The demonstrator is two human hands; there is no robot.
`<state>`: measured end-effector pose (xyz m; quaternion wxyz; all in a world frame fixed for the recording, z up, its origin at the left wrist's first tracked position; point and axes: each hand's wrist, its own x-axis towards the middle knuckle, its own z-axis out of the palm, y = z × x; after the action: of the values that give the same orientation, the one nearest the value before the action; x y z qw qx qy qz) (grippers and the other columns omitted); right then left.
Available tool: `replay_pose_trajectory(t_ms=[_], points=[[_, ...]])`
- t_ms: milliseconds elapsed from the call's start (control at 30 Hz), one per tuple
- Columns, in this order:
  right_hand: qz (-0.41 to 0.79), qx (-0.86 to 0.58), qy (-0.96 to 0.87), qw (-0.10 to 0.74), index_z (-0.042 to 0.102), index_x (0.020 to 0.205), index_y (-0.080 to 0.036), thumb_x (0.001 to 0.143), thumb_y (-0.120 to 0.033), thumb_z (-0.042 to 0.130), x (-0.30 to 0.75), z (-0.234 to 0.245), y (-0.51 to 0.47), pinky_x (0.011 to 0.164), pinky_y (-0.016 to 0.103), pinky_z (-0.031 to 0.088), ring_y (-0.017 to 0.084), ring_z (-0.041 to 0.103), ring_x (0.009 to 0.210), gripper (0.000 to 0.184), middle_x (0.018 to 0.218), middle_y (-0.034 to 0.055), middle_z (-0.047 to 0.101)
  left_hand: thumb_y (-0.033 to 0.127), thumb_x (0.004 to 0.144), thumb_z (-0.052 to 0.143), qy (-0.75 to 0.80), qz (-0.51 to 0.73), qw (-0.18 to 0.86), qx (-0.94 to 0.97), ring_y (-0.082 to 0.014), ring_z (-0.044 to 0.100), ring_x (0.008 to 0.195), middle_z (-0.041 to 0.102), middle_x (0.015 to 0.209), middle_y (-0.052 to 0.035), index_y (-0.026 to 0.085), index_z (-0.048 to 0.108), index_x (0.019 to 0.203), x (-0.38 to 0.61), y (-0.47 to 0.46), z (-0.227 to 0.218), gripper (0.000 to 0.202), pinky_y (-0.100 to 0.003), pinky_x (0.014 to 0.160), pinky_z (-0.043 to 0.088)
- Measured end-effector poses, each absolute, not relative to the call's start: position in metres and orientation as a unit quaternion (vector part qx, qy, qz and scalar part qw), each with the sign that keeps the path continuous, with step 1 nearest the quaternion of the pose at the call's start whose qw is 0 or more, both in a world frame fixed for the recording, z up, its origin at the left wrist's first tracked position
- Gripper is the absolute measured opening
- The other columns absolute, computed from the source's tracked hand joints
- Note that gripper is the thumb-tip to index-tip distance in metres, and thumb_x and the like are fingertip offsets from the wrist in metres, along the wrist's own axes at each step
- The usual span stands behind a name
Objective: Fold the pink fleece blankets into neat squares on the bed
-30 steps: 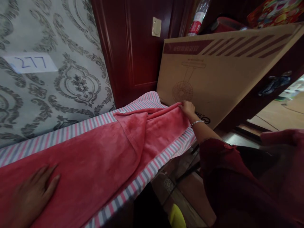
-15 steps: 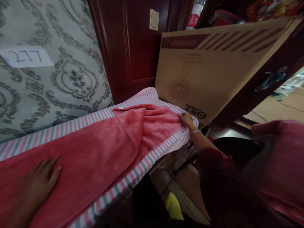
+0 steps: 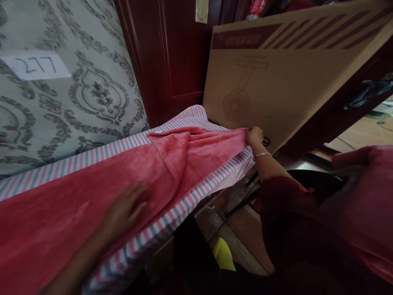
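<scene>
A pink fleece garment (image 3: 92, 192) lies spread along a board covered in pink, grey and white striped cloth (image 3: 101, 153). My left hand (image 3: 124, 209) rests flat on the fleece near the board's front edge, fingers stretched out, slightly blurred. My right hand (image 3: 254, 134), with a silver bangle on the wrist, is closed on the far corner of the garment and holds it pulled taut at the board's far end, close to the cardboard box.
A large cardboard box (image 3: 282, 78) printed with a fan leans just behind the board's far end. A dark red wooden door (image 3: 175, 61) and patterned wallpaper with a paper note "277" (image 3: 35, 65) stand behind. A yellow object (image 3: 224, 256) lies on the floor below.
My left hand has slid right along the fleece toward the middle. My right hand has pulled the garment's corner farther out toward the box, flattening the folds.
</scene>
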<state>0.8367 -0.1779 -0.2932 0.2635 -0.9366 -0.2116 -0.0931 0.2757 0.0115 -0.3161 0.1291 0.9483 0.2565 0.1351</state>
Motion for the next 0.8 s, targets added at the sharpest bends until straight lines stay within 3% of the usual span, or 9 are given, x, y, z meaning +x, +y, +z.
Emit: replay_pose_trajectory(t_ms=[133, 367, 467, 600, 733, 800], points=[[-0.065, -0.963, -0.141, 0.218, 0.072, 0.117, -0.001, 0.096, -0.015, 0.048, 0.824, -0.313, -0.182, 0.083, 0.040, 0.048, 0.033, 0.067, 0.102, 0.035, 0.107, 0.0305, 0.069, 0.042, 0.096, 0.045, 0.136, 0.105, 0.192, 0.966, -0.0296, 0.061, 0.125, 0.067, 0.135, -0.0112, 0.023, 0.071, 0.122, 0.333, -0.015, -0.317, 0.041, -0.046, 0.111, 0.044], [-0.052, -0.972, -0.142, 0.181, 0.071, 0.123, -0.008, 0.099, -0.023, 0.044, 0.807, -0.349, -0.187, 0.091, 0.039, 0.050, 0.033, 0.067, 0.113, 0.039, 0.118, 0.0253, 0.070, 0.037, 0.091, 0.051, 0.119, 0.054, 0.224, 0.966, -0.0282, 0.067, 0.093, 0.073, 0.103, -0.0124, 0.019, 0.072, 0.097, 0.378, -0.001, -0.303, 0.029, -0.044, 0.089, 0.052], [-0.058, -0.972, -0.144, 0.176, 0.070, 0.124, -0.009, 0.101, -0.026, 0.042, 0.807, -0.351, -0.186, 0.091, 0.039, 0.050, 0.033, 0.067, 0.113, 0.040, 0.118, 0.0239, 0.070, 0.043, 0.082, 0.060, 0.139, 0.049, 0.363, 0.920, -0.0257, 0.067, 0.084, 0.073, 0.090, -0.0086, 0.021, 0.070, 0.085, 0.396, 0.016, -0.297, 0.024, -0.039, 0.080, 0.053], [-0.062, -0.973, -0.142, 0.170, 0.072, 0.120, -0.009, 0.100, -0.024, 0.042, 0.808, -0.351, -0.185, 0.090, 0.039, 0.050, 0.033, 0.067, 0.110, 0.039, 0.114, 0.0238, 0.071, 0.063, 0.075, 0.064, 0.246, 0.032, 0.565, 0.787, -0.0184, 0.060, 0.055, 0.064, 0.061, -0.0013, 0.021, 0.060, 0.076, 0.416, 0.035, -0.297, 0.042, -0.029, 0.052, 0.046], [-0.121, -0.958, -0.188, 0.177, 0.070, 0.124, -0.011, 0.093, -0.019, 0.049, 0.809, -0.341, -0.170, 0.098, 0.043, 0.047, 0.035, 0.059, 0.121, 0.038, 0.126, 0.0246, 0.064, 0.063, 0.070, 0.071, 0.302, 0.144, 0.619, 0.711, -0.0159, 0.057, 0.048, 0.059, 0.056, 0.0036, 0.021, 0.055, 0.085, 0.428, 0.034, -0.310, 0.047, -0.026, 0.047, 0.044], [-0.137, -0.932, -0.252, 0.223, 0.070, 0.124, -0.013, 0.090, -0.014, 0.049, 0.808, -0.329, -0.147, 0.102, 0.041, 0.045, 0.033, 0.057, 0.121, 0.040, 0.127, 0.0212, 0.063, 0.061, 0.070, 0.072, 0.323, 0.194, 0.623, 0.685, -0.0148, 0.055, 0.046, 0.058, 0.055, 0.0050, 0.020, 0.056, 0.091, 0.431, 0.030, -0.319, 0.048, -0.025, 0.045, 0.043]])
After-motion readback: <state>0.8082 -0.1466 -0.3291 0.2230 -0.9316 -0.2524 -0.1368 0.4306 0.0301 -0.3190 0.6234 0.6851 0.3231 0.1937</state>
